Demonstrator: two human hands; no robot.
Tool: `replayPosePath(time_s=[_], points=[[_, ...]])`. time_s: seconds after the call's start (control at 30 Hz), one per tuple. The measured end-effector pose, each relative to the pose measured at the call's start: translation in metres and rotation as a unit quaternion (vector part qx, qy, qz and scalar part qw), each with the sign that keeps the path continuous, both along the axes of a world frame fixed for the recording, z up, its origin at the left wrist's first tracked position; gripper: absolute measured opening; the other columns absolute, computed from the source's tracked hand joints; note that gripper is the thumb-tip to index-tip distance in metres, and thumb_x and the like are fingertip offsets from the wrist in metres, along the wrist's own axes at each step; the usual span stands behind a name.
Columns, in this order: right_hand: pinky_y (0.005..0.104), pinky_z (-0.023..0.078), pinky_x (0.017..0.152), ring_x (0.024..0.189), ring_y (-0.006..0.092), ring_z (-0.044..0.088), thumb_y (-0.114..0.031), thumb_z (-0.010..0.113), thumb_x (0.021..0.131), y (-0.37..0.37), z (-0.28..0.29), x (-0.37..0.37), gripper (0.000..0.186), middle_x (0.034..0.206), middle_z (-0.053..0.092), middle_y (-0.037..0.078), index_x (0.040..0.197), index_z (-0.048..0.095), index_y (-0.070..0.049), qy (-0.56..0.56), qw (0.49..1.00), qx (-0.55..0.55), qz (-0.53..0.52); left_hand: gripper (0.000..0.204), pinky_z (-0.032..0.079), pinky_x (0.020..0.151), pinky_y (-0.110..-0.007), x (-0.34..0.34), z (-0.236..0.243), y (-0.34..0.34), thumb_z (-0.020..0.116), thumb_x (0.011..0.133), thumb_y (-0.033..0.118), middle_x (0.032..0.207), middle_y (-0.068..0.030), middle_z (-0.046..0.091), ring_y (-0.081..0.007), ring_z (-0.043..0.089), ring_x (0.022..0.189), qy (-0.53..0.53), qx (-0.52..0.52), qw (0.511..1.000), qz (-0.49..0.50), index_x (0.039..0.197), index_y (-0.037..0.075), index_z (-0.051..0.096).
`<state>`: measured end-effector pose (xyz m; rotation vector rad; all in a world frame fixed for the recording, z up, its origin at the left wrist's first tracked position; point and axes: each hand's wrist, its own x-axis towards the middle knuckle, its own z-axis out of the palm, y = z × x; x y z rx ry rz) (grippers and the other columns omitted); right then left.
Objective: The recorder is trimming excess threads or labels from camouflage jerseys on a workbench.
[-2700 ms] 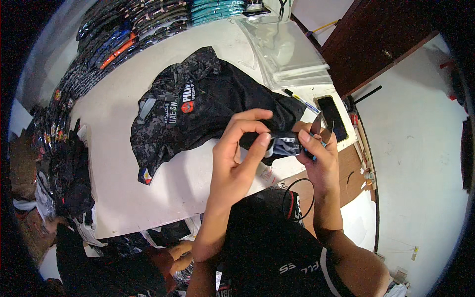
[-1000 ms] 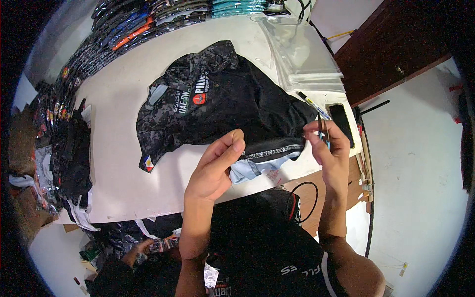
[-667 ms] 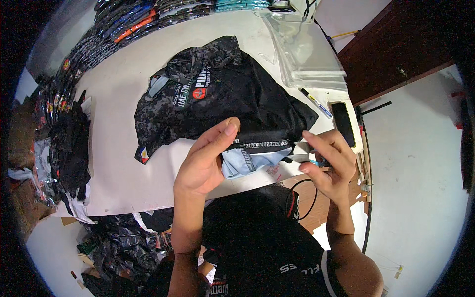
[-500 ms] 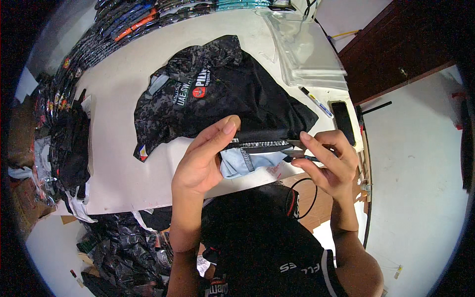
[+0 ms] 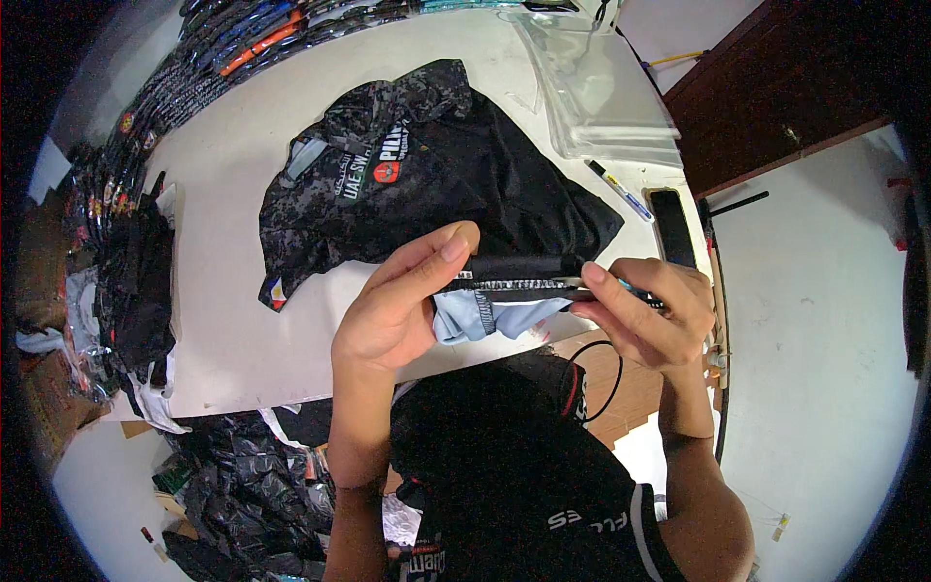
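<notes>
A black shirt with grey camouflage panels and printed chest marks lies across the table, its near edge lifted up. My left hand is closed on that edge, thumb on top, where a stitched seam and light blue fabric show. At the seam's right end, my right hand is closed around small thread snips with blue on the handle. The metal tip of the snips touches or nearly touches the seam; the fingers hide most of the tool.
Right of the shirt, a marker pen and a phone lie on the white table. Clear plastic bags are at the back right. Bagged garments line the back; dark clothes hang at the left edge.
The snips' blades, spread apart at the seam before, now look closed together and are more covered by my right hand. Both hands keep their hold in nearly the same place.
</notes>
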<state>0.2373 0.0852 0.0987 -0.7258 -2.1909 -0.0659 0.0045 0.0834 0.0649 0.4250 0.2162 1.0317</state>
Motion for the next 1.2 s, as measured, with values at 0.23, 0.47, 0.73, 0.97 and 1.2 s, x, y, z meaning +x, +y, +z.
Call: replayPosePath(time_s=[0.23,0.47,0.73,0.97,1.2], points=[[0.022,0.041,0.04,0.05,0.01,0.048,-0.014,0.072,0.058,0.0,-0.009,0.008,0.042,0.07,0.052,0.001,0.1,0.067,-0.013,-0.038,0.999,0.037,0.005,0.023,0.047,0.083,-0.033,0.005,0.009,-0.003,0.047,0.091,0.012,0.095,-0.0036,0.056,-0.0158,0.057,0.092,0.074,-0.071,0.994,0.036,0.108,-0.002,0.052],[0.0215,0.038,0.039,0.048,0.0095,0.045,-0.013,0.071,0.055,0.001,-0.01,0.011,0.045,0.07,0.052,0.003,0.099,0.067,-0.011,-0.048,0.997,0.059,0.011,0.018,0.046,0.08,-0.026,0.006,0.014,-0.001,0.05,0.09,0.012,0.086,0.0031,0.053,-0.0074,0.055,0.087,0.077,-0.047,0.996,0.012,0.103,0.0,0.054],[0.0213,0.038,0.039,0.048,0.0095,0.047,-0.014,0.075,0.06,0.0,-0.01,0.007,0.04,0.067,0.051,0.001,0.099,0.068,-0.014,-0.017,0.999,0.028,0.005,0.026,0.047,0.083,-0.036,0.006,0.005,-0.001,0.043,0.091,0.013,0.098,-0.0061,0.057,-0.0208,0.059,0.094,0.037,-0.041,0.998,0.003,0.111,-0.003,0.05],[0.0218,0.038,0.038,0.048,0.0093,0.046,-0.015,0.073,0.059,0.0,-0.003,0.009,0.04,0.068,0.051,0.001,0.099,0.068,-0.015,-0.033,0.999,0.042,-0.001,0.025,0.046,0.082,-0.033,0.011,0.015,0.001,0.045,0.091,0.013,0.094,-0.0044,0.056,-0.017,0.057,0.092,0.063,-0.058,0.996,-0.017,0.11,-0.003,0.048],[0.0216,0.038,0.039,0.048,0.0094,0.044,-0.016,0.07,0.058,-0.001,-0.003,0.014,0.044,0.069,0.051,0.001,0.101,0.067,-0.017,-0.061,0.996,0.057,-0.003,0.015,0.049,0.073,-0.024,0.019,0.024,0.002,0.051,0.09,0.017,0.088,-0.0011,0.059,-0.0086,0.059,0.083,0.124,-0.082,0.989,-0.003,0.096,0.004,0.055]])
